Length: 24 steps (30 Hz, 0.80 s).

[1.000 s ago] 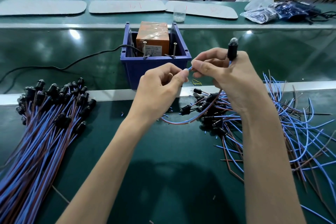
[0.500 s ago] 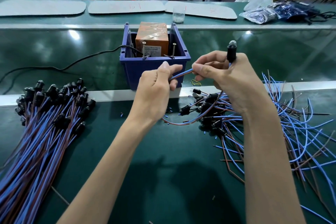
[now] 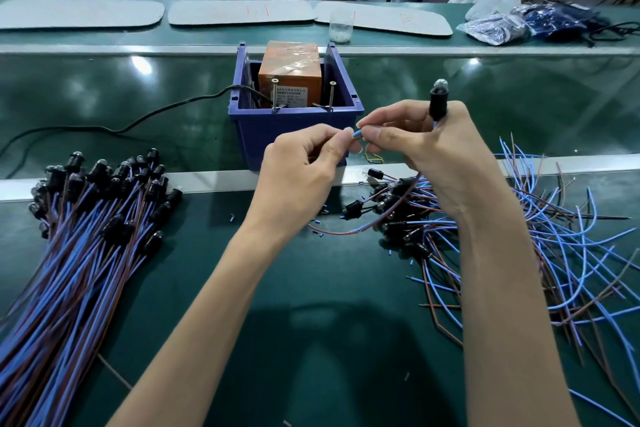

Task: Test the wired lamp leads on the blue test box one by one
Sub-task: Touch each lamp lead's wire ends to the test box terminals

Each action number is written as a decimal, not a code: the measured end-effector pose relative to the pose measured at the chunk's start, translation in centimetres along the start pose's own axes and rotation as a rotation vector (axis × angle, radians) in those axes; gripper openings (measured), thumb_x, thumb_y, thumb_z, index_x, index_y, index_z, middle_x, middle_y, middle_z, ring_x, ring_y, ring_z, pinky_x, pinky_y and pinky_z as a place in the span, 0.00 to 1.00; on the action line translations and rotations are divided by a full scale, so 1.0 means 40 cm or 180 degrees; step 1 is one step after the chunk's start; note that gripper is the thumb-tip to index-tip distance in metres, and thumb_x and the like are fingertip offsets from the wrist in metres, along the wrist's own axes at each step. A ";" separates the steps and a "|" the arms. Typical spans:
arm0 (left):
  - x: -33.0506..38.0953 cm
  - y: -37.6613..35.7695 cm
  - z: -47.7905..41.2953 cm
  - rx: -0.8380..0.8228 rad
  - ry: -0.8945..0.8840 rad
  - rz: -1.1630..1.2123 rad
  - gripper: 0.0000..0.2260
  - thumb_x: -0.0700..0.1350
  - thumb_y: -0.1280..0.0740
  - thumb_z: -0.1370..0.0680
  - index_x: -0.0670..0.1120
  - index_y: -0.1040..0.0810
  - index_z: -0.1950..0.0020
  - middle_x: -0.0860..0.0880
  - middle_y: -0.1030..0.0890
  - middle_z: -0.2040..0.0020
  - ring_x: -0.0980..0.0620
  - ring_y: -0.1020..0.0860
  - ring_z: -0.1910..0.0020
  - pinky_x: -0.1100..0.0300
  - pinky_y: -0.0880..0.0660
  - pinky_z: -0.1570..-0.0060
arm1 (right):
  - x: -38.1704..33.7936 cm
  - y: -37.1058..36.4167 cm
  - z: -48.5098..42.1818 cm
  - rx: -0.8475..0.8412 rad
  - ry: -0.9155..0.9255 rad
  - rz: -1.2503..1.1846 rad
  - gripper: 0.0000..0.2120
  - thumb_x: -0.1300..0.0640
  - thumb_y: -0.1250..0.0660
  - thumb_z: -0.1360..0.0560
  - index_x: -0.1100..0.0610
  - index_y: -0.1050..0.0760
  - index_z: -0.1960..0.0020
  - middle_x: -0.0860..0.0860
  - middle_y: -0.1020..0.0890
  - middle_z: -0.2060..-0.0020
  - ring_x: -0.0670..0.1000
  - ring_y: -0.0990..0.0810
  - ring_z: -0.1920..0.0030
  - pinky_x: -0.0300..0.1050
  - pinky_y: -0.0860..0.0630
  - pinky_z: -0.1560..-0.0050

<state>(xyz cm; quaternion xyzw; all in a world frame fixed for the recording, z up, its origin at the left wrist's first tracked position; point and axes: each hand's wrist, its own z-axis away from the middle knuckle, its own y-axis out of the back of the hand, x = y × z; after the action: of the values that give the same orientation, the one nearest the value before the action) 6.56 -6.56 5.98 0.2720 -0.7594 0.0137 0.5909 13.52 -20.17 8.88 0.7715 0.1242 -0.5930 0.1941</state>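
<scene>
Bench: left hand, right hand on lamp lead; test box label illegible.

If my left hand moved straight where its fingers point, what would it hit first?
Likely the right hand, at its fingertips: the left hand points right along the blue wire both pinch, barely a gap between.

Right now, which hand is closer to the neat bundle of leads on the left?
Left. The left hand is right of the bundle; the right hand is farther right.
</scene>
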 end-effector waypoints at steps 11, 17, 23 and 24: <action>-0.003 0.018 -0.007 0.0023 0.0126 -0.0289 0.11 0.45 0.34 0.21 0.52 0.18 0.62 0.58 0.30 0.80 0.58 0.36 0.78 0.68 0.41 0.75 | 0.014 -0.024 -0.010 -0.0068 -0.0081 0.0329 0.10 0.71 0.30 0.28 0.57 0.20 0.60 0.46 0.18 0.70 0.43 0.20 0.69 0.35 0.22 0.61; -0.003 0.018 -0.007 0.0070 0.0203 -0.0137 0.12 0.46 0.36 0.20 0.51 0.18 0.62 0.56 0.37 0.82 0.57 0.41 0.79 0.66 0.45 0.77 | 0.006 -0.035 -0.011 0.0084 -0.0183 0.0157 0.10 0.71 0.30 0.28 0.58 0.20 0.61 0.44 0.20 0.75 0.40 0.21 0.72 0.27 0.30 0.71; -0.011 0.046 -0.018 0.0598 0.0205 -0.0085 0.14 0.46 0.35 0.20 0.53 0.19 0.66 0.56 0.39 0.79 0.57 0.40 0.76 0.67 0.44 0.75 | 0.009 -0.014 -0.016 0.0783 -0.0242 0.0096 0.08 0.68 0.33 0.26 0.58 0.19 0.58 0.46 0.19 0.70 0.40 0.21 0.71 0.27 0.32 0.69; -0.013 0.054 -0.019 0.0609 0.0199 -0.0029 0.14 0.46 0.35 0.20 0.54 0.19 0.66 0.57 0.39 0.78 0.57 0.41 0.76 0.68 0.44 0.75 | 0.008 -0.007 -0.016 0.0775 -0.0263 -0.0028 0.08 0.66 0.35 0.24 0.58 0.19 0.55 0.49 0.18 0.68 0.41 0.20 0.70 0.28 0.30 0.67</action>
<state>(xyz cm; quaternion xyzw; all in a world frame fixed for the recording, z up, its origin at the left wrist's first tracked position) 6.40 -4.25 6.40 0.3300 -0.7345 0.0920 0.5857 14.06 -19.66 8.69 0.7637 0.0466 -0.6359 0.1013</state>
